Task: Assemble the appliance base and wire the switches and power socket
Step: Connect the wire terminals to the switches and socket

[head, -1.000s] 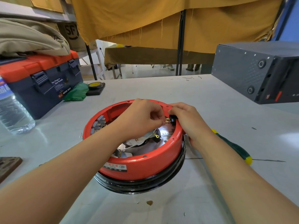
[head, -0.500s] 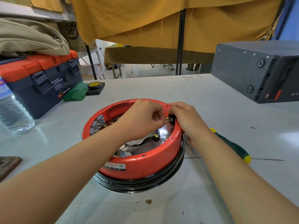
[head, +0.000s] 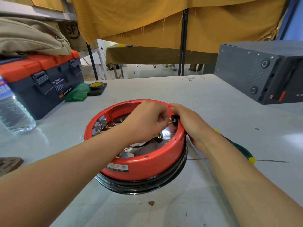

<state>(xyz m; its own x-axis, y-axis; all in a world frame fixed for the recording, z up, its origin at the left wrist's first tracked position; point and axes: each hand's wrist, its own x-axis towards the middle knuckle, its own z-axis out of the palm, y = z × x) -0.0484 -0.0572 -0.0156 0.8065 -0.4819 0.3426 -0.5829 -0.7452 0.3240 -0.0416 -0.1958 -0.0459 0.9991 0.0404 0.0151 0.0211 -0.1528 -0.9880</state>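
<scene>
A round red appliance base [head: 144, 167] lies upside down on a black rim in the middle of the table. Grey switches [head: 99, 124] with brass terminals line its inner left wall. A small black power socket [head: 174, 119] with brass pins sits at the inner right wall. My left hand [head: 147, 122] reaches inside the base, fingers curled, pinching something small at the socket's brass pins; what it pinches is hidden. My right hand [head: 190, 122] lies over the right rim, thumb and fingers gripping the socket against the wall.
A blue and orange toolbox [head: 42, 81] stands at back left, a water bottle [head: 13, 112] in front of it. Green cloth [head: 77, 94] and a tape roll [head: 96, 86] lie near it. A green-handled screwdriver [head: 237, 148] rests under my right forearm. A dark grey case [head: 255, 71] occupies the back right.
Both hands stay at the socket on the right inner wall with only tiny finger shifts. The base has not moved.
</scene>
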